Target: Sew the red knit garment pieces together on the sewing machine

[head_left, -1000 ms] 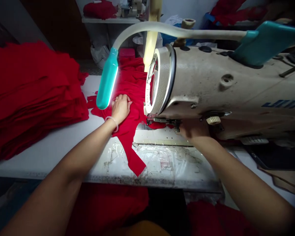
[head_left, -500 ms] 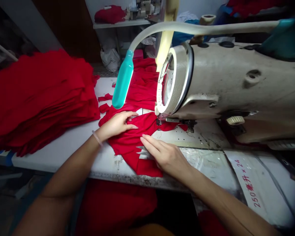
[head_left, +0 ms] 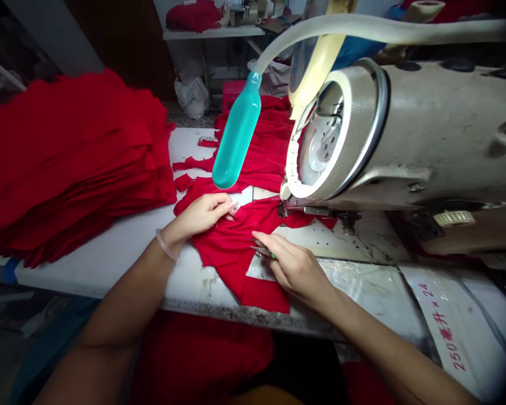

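Note:
A piece of red fabric [head_left: 227,253] lies under the sewing machine's needle area [head_left: 282,209] and spreads toward the table's front edge. My left hand [head_left: 204,214] is closed in a pinch on its upper left part, thumb against fingers. To the right, my right hand [head_left: 297,264] is curled around thread snips [head_left: 262,251], whose pointed blades face left over the fabric. A bit of green shows at the snips; their handles are mostly hidden in my palm. The sewing machine [head_left: 405,140] stands just beyond my right hand.
A tall stack of red fabric pieces [head_left: 76,163] fills the table's left side. More red fabric [head_left: 265,146] lies behind the needle. A teal-tipped lamp [head_left: 238,135] on a bent arm hangs over the work. A printed strip [head_left: 442,326] lies at right.
My left fingers have closed into a pinch on the fabric. The snips have turned in my right hand, and their blades show more closely together. The view has shifted slightly.

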A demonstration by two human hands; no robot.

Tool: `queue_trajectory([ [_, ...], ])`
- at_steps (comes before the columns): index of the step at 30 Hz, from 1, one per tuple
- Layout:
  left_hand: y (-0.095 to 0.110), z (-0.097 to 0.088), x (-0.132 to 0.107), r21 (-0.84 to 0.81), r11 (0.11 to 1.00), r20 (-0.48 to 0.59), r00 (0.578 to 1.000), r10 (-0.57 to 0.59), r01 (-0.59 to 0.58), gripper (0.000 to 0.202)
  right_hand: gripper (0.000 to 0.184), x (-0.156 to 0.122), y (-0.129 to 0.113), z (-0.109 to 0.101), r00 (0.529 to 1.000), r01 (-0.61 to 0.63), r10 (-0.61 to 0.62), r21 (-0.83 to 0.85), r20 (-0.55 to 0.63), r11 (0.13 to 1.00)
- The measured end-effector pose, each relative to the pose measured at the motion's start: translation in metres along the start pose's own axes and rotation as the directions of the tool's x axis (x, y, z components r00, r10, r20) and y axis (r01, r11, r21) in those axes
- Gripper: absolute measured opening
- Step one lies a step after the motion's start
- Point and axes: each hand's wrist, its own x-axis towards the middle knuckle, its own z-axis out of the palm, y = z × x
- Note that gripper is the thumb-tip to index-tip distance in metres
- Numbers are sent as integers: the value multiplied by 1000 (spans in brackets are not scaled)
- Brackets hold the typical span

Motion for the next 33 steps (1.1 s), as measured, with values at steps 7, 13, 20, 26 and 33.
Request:
queue_trajectory([
  [7, 1, -2, -4, -231, 965, 144, 985, -94, 126, 36, 36, 19, -12, 2, 950, -301, 245, -346, -196, 889],
  [13, 4, -3, -7, -111, 992, 176, 984, -35, 55, 37, 32, 37, -21, 6, 951, -307, 292, -432, -104, 848],
  [20, 8, -3, -9, 10, 1000, 107, 994, 1, -2, 35, 36, 20, -17, -4, 951, -309, 272, -460, -146, 832],
  [26, 20, 11, -16, 330, 943, -410, 893, 185, -44, 33, 43, -75, 36, -53, 913, -405, 340, -610, -226, 682],
  [33, 29, 6, -24, 589, 800, -452, 867, 210, 113, 47, 40, -114, 90, -96, 842, -422, 509, -808, -180, 412],
])
